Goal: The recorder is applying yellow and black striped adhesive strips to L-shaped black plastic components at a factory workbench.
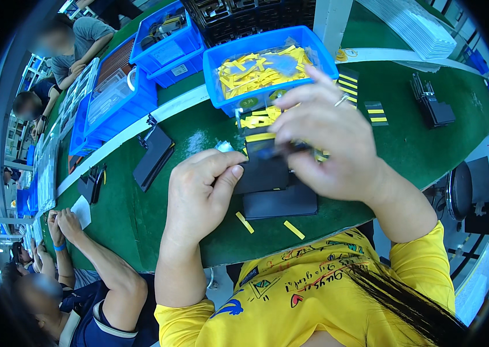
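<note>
My left hand (198, 188) pinches the left edge of a flat black part (263, 178) between thumb and fingers. Over the part's upper right side is my right hand (337, 147), with a ring on one finger; its fingertips are smeared by motion, so any hold is unclear. A yellow strip (260, 137) lies across the black surface just above the part. Below it, a stack of black panels (282, 202) rests on the green table. Two loose yellow strips, one on the left (245, 222) and one on the right (294, 229), lie near the front edge.
Behind my hands stands a blue bin (212, 75) filled with yellow strips. Black parts with metal fittings lie at the left (154, 159) and right (432, 107). More blue bins (123, 113) line the back left. A co-worker's hands (68, 224) are at the left.
</note>
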### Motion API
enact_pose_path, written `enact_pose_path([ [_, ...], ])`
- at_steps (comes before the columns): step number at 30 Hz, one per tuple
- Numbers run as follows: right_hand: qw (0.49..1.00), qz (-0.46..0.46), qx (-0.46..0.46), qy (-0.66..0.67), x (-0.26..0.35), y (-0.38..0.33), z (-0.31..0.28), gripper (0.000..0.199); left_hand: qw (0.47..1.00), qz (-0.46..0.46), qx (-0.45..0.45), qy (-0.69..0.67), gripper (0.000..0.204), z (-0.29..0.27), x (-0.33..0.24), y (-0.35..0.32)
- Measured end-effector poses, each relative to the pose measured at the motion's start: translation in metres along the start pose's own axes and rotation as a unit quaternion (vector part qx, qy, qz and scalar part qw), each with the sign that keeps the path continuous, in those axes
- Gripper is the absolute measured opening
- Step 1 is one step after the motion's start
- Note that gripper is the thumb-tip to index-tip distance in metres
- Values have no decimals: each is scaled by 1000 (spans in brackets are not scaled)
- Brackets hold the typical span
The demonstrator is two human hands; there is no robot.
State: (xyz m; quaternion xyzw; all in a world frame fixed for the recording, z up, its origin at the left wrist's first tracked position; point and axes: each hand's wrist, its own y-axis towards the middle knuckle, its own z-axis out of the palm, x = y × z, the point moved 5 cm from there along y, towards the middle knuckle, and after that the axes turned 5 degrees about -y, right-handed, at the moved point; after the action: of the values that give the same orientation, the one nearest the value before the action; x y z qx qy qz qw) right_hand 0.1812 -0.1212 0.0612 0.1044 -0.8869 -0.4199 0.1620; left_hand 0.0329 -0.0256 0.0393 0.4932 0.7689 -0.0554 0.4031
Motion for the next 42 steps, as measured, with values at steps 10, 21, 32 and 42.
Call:
enact_pose_path([
  [10,998,9,59,21,2,4,2,25,978,159,-77,113,13,-3,-15,-3],
  [21,996,76,-47,14,-13,0,-4,14,995,55,-77,37,8,-4,-6,-2],
  [32,979,168,40,108,-23,-4,13,10,993,58,-80,65,9,-1,-5,-3],
  [42,988,109,73,78,-2,-4,12,15,988,44,-85,121,9,2,-3,-2],
])
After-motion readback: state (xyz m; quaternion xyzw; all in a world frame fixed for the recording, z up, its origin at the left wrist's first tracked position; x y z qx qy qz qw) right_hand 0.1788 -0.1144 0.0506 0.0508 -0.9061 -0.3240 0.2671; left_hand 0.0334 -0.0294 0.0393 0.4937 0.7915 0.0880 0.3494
